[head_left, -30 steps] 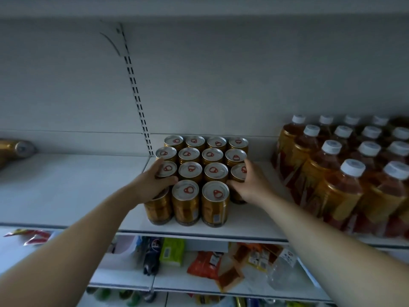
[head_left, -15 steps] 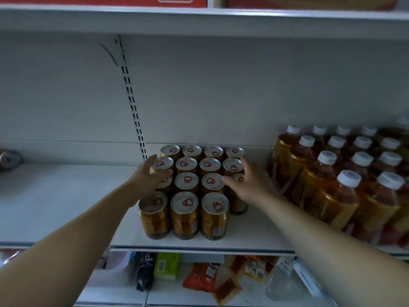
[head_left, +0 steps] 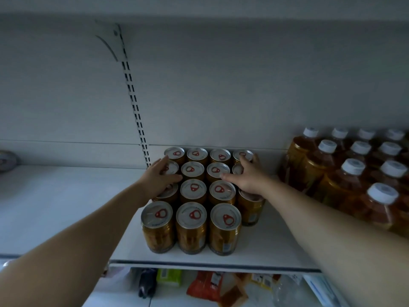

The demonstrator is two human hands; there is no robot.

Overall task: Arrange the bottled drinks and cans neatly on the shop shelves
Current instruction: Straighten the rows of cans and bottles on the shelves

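A block of gold cans [head_left: 193,189] with silver lids and red pull tabs stands in rows on the white shelf [head_left: 261,249]. My left hand [head_left: 158,179] lies on the left column, fingers spread over a can in the second row from the back. My right hand [head_left: 247,176] rests on the right column, fingers curled around a can top near the back. Neither hand lifts a can. Amber bottles [head_left: 352,176] with white caps stand packed at the right.
A single can [head_left: 6,160] lies on its side at the far left of the shelf. The lower shelf holds snack packets [head_left: 208,286] and a dark bottle [head_left: 147,284]. A slotted upright [head_left: 135,103] runs up the back wall.
Both hands have slid from the front rows toward the back rows of the can block. The view has come closer to the cans.
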